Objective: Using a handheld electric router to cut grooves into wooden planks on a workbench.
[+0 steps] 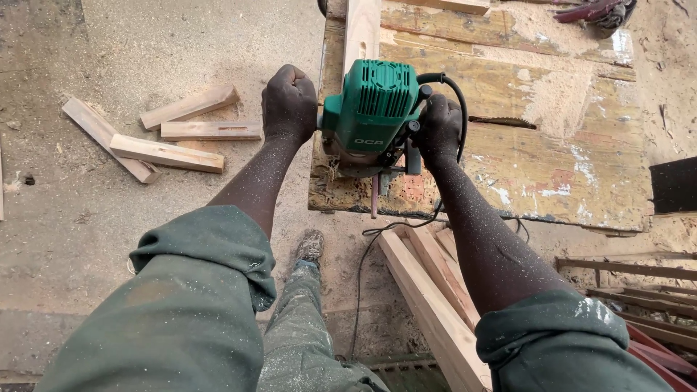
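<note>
Seen from above, a person gripped a green power router (372, 109) with both hands at the near left corner of a worn, sawdust-covered workbench (552, 167). The left hand (289, 105) was closed in a tight fist around the router's left handle, and the right hand (439, 131) was wrapped shut around the right handle, beside a looping black cord (459, 101). The router sat on a pale wooden strip (361, 33) that ran away along the bench's left edge. Both forearms were dusted with sawdust, and green sleeves were rolled above the elbows. On the dusty floor to the left lay several short wood offcuts (167, 141). Long planks (428, 290) leaned beneath the bench, near the person's shoe (310, 247).
</note>
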